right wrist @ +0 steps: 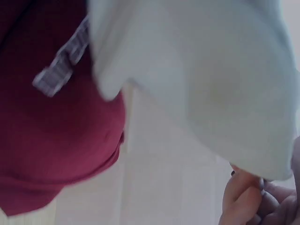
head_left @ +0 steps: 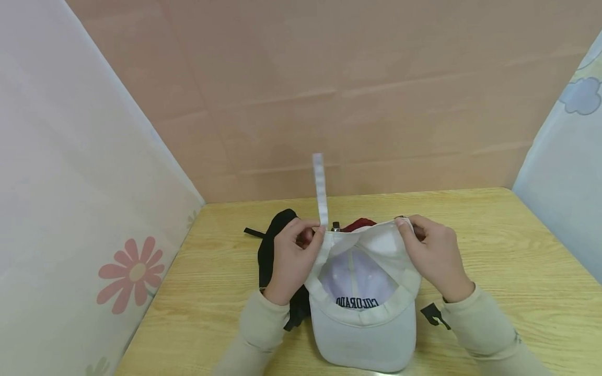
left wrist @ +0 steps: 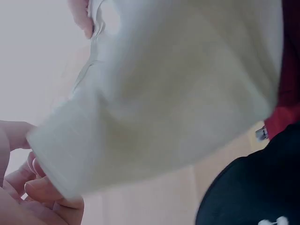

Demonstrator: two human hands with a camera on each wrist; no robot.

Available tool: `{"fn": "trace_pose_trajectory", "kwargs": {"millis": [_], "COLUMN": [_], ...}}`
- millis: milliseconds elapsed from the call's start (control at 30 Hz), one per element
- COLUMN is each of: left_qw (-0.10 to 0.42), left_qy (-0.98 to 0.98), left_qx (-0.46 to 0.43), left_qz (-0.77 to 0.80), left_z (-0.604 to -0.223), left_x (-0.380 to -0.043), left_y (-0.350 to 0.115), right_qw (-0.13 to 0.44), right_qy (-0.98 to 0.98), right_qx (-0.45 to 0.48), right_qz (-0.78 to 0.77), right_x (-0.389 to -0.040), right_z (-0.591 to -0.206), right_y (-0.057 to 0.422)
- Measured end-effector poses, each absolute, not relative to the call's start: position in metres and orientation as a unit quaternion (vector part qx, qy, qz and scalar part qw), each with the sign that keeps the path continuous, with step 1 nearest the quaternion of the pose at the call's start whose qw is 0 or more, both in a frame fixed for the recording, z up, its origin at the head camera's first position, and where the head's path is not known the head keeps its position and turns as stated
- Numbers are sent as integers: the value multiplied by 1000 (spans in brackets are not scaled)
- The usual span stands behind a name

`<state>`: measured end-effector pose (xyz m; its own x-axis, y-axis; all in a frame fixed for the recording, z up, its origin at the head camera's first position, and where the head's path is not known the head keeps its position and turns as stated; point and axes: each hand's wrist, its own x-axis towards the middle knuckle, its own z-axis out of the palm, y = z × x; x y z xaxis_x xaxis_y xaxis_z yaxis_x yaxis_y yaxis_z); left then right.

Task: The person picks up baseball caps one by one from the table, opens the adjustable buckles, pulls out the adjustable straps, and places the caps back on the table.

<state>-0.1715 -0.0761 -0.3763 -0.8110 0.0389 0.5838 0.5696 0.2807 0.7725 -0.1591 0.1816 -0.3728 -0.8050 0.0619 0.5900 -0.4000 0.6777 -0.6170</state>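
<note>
A white baseball cap (head_left: 367, 339) is held up over the table, brim toward the person and its hollow facing up. Dark COLORADO lettering shows mirrored inside it. My left hand (head_left: 296, 250) pinches the back edge at the base of a white strap (head_left: 320, 190), which sticks straight up. On the opposite side of the back opening, my right hand (head_left: 437, 250) pinches the edge between thumb and fingers. Behind the white cap, a red cap (right wrist: 61, 136) is partly hidden. To the left, a black cap (head_left: 268, 256) lies partly behind my left hand and wrist.
A wood-grain table (head_left: 508, 235) carries the caps. A small black strap end (head_left: 435, 316) pokes out beside the right sleeve. A brown backdrop (head_left: 329, 104) rises at the table's far edge, with printed cloth on the left (head_left: 70, 183) and right.
</note>
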Motion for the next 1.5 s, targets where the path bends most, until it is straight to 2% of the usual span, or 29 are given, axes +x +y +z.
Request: {"fn": "trace_pose_trajectory", "kwargs": {"millis": [133,300,433,600,767,1067,1233,1400,1500], "left_qw": [267,297,263,199,184,232,245,267,287], "left_qy": [-773,-801,-837,-855,-863,-855,-844,-810,-790], "left_qx": [-233,-268,-275,-283,-291,-300,-274,-261,-267], "left_qz": [-526,-445,-394,-386,-369,-354,-391,-452,-472], "left_z": [-374,-371,-370,-370,-369,-373,-372,-365,-360], "left_x": [-165,-154,-145,-138,-135,-135,-137,-137,-135], "left_y": [-70,-62,-55,-48,-46,-44,-48,-58,-63], "right_qw": [241,140,63,10,-16,-38,-24,3,-3], "right_qy": [-861,-841,-805,-732,-671,-710,-726,-748,-763], "right_qx": [97,96,89,114,163,221,242,218,205], "right_qz": [437,513,584,672,723,668,643,627,613], "right_x": [-155,-145,-139,-136,-136,-138,-139,-144,-148], "right_z": [-367,-360,-355,-356,-358,-361,-364,-374,-382], "right_y": [180,172,163,154,153,153,153,157,158]}}
